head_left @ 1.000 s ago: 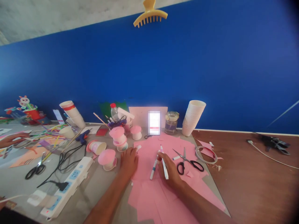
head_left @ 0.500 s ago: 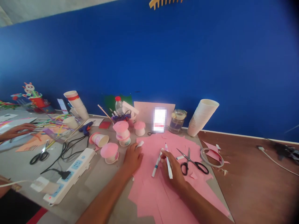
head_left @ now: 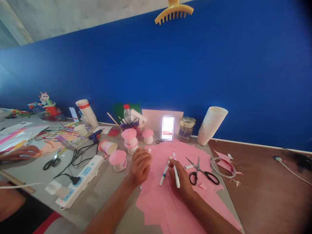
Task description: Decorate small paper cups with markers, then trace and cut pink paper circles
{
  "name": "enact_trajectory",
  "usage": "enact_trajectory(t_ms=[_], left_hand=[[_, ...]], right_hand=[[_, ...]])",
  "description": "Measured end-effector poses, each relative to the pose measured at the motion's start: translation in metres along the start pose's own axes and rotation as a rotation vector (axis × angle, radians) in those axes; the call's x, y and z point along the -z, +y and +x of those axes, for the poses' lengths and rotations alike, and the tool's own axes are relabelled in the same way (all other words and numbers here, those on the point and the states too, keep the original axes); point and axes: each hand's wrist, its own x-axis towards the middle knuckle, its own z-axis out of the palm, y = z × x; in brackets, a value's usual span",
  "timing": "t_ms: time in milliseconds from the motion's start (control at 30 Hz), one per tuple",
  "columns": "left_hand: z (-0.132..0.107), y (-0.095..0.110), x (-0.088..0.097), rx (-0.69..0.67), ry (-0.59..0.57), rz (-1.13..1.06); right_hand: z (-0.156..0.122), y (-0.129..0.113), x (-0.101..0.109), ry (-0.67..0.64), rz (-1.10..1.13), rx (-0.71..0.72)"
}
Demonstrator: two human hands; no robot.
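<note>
My right hand (head_left: 182,182) is closed around a white marker (head_left: 176,177), its coloured tip pointing away from me. Beside those fingers a second white marker with a teal band (head_left: 164,175) lies on pink paper sheets (head_left: 170,208). My left hand (head_left: 140,165) is curled at the left edge of the paper. A small white piece (head_left: 149,150) shows at its fingertips; whether the fingers grip it is unclear. Black-handled scissors (head_left: 200,170) lie partly open to the right. Paper cups with pink disc tops (head_left: 118,157) stand left of my left hand.
A power strip (head_left: 80,182) and black cables lie on the left. Behind the paper are a bright phone screen (head_left: 168,128), a glass jar (head_left: 186,130) and stacked paper cups (head_left: 212,125). A tape roll (head_left: 223,167) lies right. Another person's hand (head_left: 24,152) is far left.
My left hand has risen slightly and its fingers have curled more. My right hand keeps the marker in nearly the same place. The view has tilted up and turned a little left.
</note>
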Motion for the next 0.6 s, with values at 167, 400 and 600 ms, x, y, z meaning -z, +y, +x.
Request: enact_trajectory(t_ms=[167, 400, 600], left_hand=[[0.0, -0.001, 0.049, 0.125, 0.222, 0.146], [-0.062, -0.043, 0.064, 0.811, 0.141, 0.267], [-0.064, -0.063, 0.044, 1.009, 0.053, 0.177]], right_hand=[[0.0, 0.003, -0.001, 0.034, -0.021, 0.027], [0.0, 0.003, -0.001, 0.022, -0.056, 0.063], [0.0, 0.002, -0.001, 0.013, -0.069, 0.081]])
